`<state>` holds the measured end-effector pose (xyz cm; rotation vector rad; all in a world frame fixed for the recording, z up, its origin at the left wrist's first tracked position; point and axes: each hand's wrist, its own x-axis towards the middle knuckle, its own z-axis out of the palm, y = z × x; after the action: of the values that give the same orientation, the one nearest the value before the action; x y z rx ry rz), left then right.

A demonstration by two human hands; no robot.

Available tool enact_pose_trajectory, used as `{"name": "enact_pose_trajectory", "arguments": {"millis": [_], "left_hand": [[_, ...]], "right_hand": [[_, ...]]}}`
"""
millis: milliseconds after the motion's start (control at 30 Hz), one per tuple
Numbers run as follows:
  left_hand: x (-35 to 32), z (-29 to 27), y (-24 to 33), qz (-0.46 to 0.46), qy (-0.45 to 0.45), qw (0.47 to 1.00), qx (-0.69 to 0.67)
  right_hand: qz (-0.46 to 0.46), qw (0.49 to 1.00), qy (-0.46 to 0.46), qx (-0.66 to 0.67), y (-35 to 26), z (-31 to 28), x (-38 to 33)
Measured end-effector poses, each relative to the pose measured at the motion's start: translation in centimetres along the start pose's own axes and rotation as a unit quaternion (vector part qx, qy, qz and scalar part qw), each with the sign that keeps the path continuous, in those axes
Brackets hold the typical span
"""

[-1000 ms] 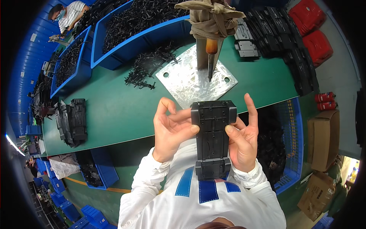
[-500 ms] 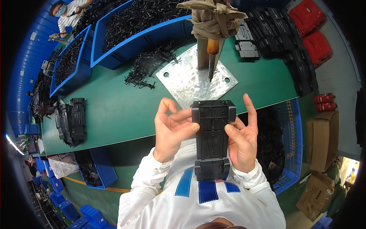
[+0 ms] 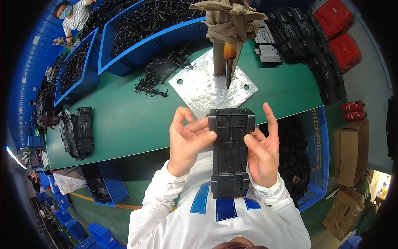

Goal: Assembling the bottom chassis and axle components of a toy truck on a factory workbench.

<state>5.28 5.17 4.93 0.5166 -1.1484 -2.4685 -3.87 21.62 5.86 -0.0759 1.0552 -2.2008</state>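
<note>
A green worktop (image 3: 124, 124) carries a blue bin (image 3: 166, 37) of black parts and a metal plate (image 3: 207, 89) under a hanging screwdriver (image 3: 228, 62). Above its near edge, the left hand (image 3: 188, 141) and right hand (image 3: 263, 151) hold a black plastic car chassis (image 3: 230, 151), fingers clamped on its two sides.

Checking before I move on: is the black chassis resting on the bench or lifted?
Lifted: both hands hold the chassis above the person's chest, clear of the green bench.

A long black plastic toy-car chassis (image 3: 230, 151) is held lengthwise above the green desk's (image 3: 132, 120) near edge, moulded underside facing up.
</note>
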Motion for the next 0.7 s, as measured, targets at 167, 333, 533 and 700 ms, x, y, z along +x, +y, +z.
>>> {"name": "enact_pose_trajectory", "arguments": {"millis": [167, 333, 533, 700], "left_hand": [[-0.02, 0.05, 0.04, -0.001, 0.002, 1.0, 0.007], [-0.01, 0.16, -0.14, 0.002, -0.002, 1.0, -0.01], [-0.12, 0.42, -0.26, 0.006, 0.008, 1.0, -0.007], [-0.13, 0.29, -0.43, 0.008, 0.009, 1.0, -0.015]], "right_hand": [[0.003, 1.0, 0.001, 0.001, -0.07, -0.04, -0.05], [0.005, 1.0, 0.003, 0.003, -0.05, 0.02, 0.04], [-0.006, 1.0, 0.0, 0.005, -0.12, -0.01, 0.06], [-0.002, 1.0, 0.002, 0.003, -0.13, 0.16, 0.08]]}}
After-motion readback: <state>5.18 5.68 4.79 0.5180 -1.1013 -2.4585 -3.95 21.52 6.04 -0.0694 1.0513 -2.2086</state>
